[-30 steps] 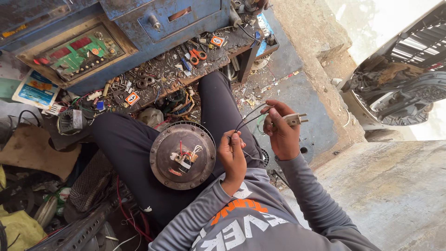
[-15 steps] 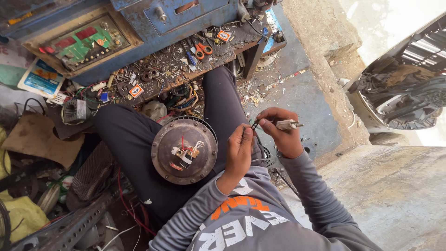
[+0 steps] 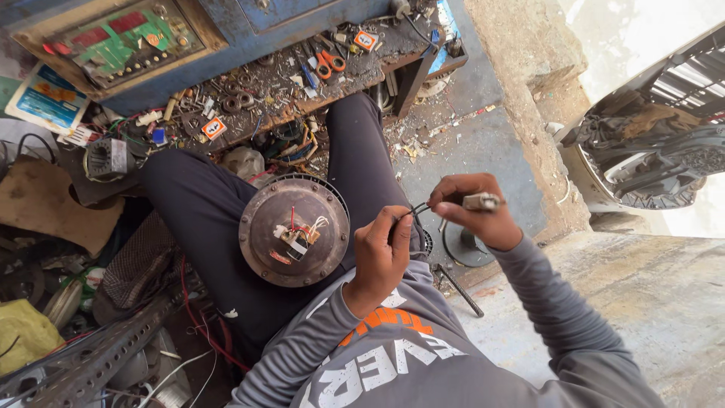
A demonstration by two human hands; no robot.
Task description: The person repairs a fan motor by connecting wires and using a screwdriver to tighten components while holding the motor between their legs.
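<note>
We are pinching a thin dark wire (image 3: 414, 209) with our left hand (image 3: 380, 249) while our right hand (image 3: 474, 214), at three o'clock from it, is gripping a small grey tool (image 3: 481, 202) beside the round motor housing (image 3: 294, 230).

Left hand (image 3: 383, 249) and right hand (image 3: 472, 215) raised, fingers pinched.

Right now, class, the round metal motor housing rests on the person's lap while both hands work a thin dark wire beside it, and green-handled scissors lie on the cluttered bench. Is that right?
Nearly. The scissors have orange handles, not green, as the head view shows. The motor housing does rest on the lap, and both the left hand and the right hand work the wire.
</note>
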